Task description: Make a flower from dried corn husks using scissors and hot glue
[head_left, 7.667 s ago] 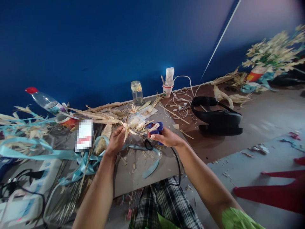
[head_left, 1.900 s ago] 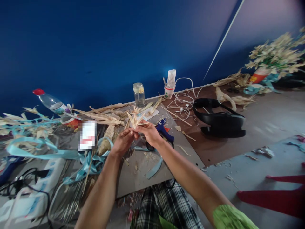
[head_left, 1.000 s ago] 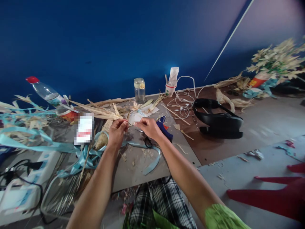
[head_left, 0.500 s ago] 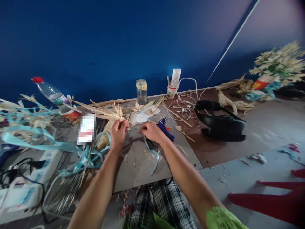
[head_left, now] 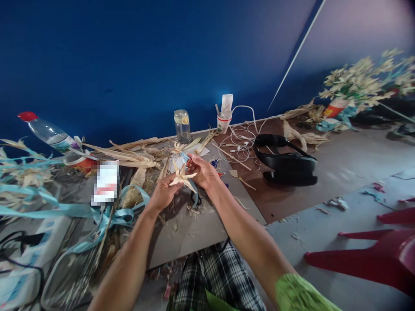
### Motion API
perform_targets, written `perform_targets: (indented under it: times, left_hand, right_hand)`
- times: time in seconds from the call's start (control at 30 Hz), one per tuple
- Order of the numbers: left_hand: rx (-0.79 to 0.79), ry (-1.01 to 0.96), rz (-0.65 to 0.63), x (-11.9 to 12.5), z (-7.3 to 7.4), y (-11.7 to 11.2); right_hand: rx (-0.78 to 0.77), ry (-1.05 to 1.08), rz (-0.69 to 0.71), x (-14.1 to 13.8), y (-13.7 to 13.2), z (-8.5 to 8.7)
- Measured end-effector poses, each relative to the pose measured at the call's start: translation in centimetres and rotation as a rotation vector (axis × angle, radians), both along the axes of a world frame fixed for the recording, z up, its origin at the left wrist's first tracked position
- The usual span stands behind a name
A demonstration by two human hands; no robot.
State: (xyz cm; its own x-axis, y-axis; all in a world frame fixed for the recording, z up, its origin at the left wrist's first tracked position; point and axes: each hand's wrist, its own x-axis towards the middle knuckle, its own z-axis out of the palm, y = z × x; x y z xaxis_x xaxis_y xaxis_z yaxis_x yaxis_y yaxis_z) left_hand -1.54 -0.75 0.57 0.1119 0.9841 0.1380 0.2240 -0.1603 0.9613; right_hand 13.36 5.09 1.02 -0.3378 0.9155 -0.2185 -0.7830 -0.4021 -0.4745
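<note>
My left hand (head_left: 164,193) is closed, pinching a pale dried-husk flower (head_left: 182,177) with pointed petals, tilted toward me above the board. Beside it, my right hand (head_left: 201,170) is closed on the light-blue ribbon-wrapped base of a second husk flower (head_left: 178,147), whose petals point away to the left. A loose tail of blue ribbon (head_left: 194,199) hangs below the two hands. Under my right wrist a blue tool (head_left: 214,163) is mostly hidden.
Husk strips (head_left: 129,156), a phone (head_left: 105,183) and tangled blue ribbon (head_left: 108,218) lie left. Behind stand a glass jar (head_left: 182,127) and a paper cup (head_left: 223,123). White earphones (head_left: 238,147) and a black headset-like object (head_left: 288,162) lie right. A power strip (head_left: 48,242) sits lower left.
The flower in my left hand has come down and right, toward my right hand. My right hand has moved up to the ribbon-wrapped flower. The view has shifted slightly right.
</note>
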Motion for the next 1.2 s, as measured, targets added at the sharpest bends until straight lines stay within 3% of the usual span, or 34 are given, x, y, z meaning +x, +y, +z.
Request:
perform_targets:
  times: [0.1,0.23,0.43,0.6,0.7,0.9,1.1,1.2]
  left_hand:
    - [-0.089,-0.112,-0.061,-0.6,-0.2,-0.2]
    - [-0.064,-0.288,-0.059,-1.2,-0.7,0.1]
    - [-0.025,-0.112,0.162,-1.0,-0.4,0.7]
    - [-0.040,-0.144,0.161,-0.8,-0.2,0.6]
    - [-0.041,-0.308,0.171,-0.9,-0.3,0.5]
    - [-0.073,-0.618,0.065,-0.7,0.1,0.2]
    - [0.034,-0.713,0.255,-0.9,0.6,0.5]
    - [0.080,-0.655,0.351,-1.2,0.4,0.8]
  right_hand:
    - [-0.006,0.006,-0.037,0.0,0.3,-0.2]
    - [-0.026,0.080,-0.092,0.1,0.5,-0.4]
    - [0.049,0.127,-0.007,0.1,-0.2,0.0]
    - [0.053,0.102,0.109,0.2,-0.5,-0.2]
    - [0.081,0.088,0.139,0.2,-0.6,-0.3]
    - [0.088,0.013,0.159,0.1,-0.6,-0.4]
    - [0.069,-0.112,0.161,0.0,-0.3,-0.4]
    - [0.073,-0.341,0.126,-0.2,-0.4,-0.6]
